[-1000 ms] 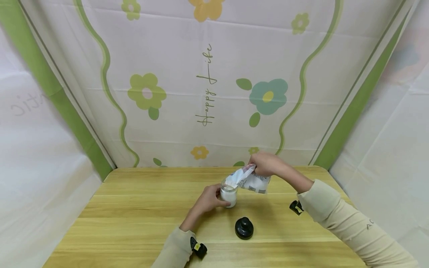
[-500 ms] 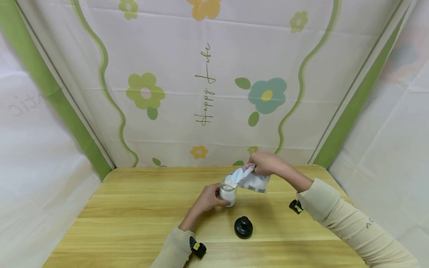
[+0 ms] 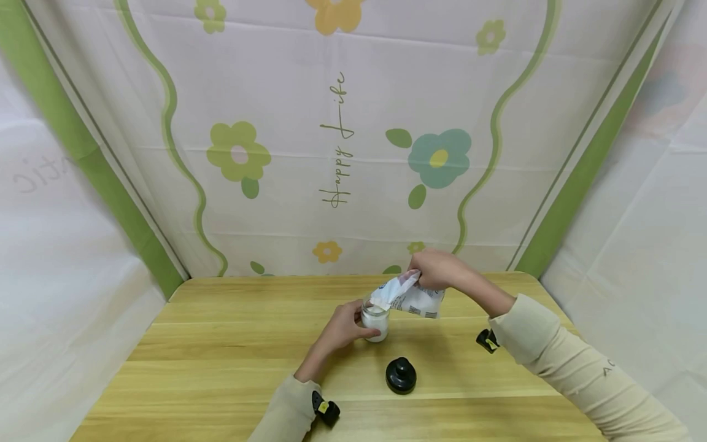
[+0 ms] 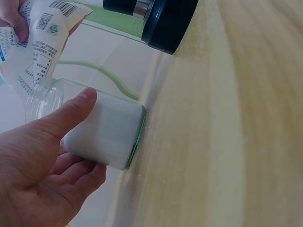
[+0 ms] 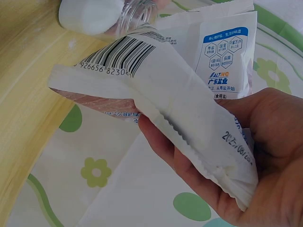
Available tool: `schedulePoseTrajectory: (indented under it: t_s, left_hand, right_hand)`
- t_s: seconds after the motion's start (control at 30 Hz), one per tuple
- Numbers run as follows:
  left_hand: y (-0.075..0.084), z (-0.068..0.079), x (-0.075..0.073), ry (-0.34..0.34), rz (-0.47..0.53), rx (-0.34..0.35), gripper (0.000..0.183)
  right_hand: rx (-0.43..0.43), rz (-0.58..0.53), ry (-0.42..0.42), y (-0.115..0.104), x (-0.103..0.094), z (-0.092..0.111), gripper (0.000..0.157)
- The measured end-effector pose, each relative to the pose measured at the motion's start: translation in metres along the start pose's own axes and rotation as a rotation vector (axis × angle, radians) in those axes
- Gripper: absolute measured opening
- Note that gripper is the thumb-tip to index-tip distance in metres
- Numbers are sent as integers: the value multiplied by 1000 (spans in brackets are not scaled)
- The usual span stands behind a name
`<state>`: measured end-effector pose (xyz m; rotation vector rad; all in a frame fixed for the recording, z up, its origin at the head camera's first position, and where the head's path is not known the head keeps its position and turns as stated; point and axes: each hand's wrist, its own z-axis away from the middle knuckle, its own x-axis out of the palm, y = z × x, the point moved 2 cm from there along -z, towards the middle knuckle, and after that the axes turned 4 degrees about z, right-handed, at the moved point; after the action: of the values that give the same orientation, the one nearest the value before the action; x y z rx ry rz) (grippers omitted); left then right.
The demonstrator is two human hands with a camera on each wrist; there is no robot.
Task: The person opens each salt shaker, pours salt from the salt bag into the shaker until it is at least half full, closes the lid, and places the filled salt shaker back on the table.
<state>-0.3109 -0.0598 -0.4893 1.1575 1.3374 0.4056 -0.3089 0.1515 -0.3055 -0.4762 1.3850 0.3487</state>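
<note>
My left hand (image 3: 343, 326) grips a glass jar (image 3: 377, 328) standing on the table, thumb on the near side and fingers behind. White salt (image 4: 111, 125) fills much of the jar, up to below the threaded neck in the left wrist view. Above and to the right, my right hand (image 3: 437, 270) holds a white printed salt bag (image 3: 418, 301) tipped down, its narrow open corner at the jar's mouth. In the right wrist view, fingers and thumb wrap the crumpled bag (image 5: 175, 90), barcode facing the camera. The bag's contents are hidden.
A round black lid (image 3: 401, 376) with a knob lies nearer the body, in front of the jar. The wooden table (image 3: 221, 350) ends at a printed fabric wall (image 3: 287, 202) behind the hands. Black wrist straps (image 3: 327, 410) sit at both sleeves.
Both hands, the jar and the tipped bag keep nearly the same places. The head view has shifted slightly.
</note>
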Motion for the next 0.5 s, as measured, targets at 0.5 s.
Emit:
schedulePoseTrajectory:
  t_s: [0.5]
  left_hand:
    - [1, 0, -1, -16, 29, -18, 51]
  right_hand:
    - [-11, 11, 4, -2, 0, -2, 16]
